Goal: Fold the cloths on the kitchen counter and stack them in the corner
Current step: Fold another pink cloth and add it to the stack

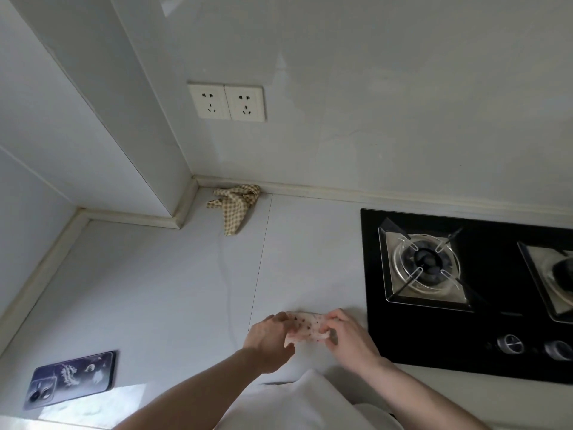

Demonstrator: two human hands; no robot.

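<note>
Spreading across most of the view, the pale kitchen counter (148,283) gives the person a flat bed for folding, and its back corner at about eleven o'clock is presumably where the stack belongs. At three o'clock sits the black gas hob (434,342), well clear of the working spot, likely so that no fabric strays over a burner. Down at eight o'clock a phone (73,378) lies face down near the front edge, out of the way. A checked tan cloth (234,206) lies crumpled against the back wall at twelve o'clock, unfolded, so by my judgement it awaits its turn. Above it on the wall are two sockets (227,102). At five o'clock, just beside the hob's left edge, the left hand (269,339) and right hand (350,335) each pinch an end of a small white cloth with red spots (305,328), fingers curled round its edges, holding it taut between them, probably to line up the edges before a fold is pressed down.
</note>
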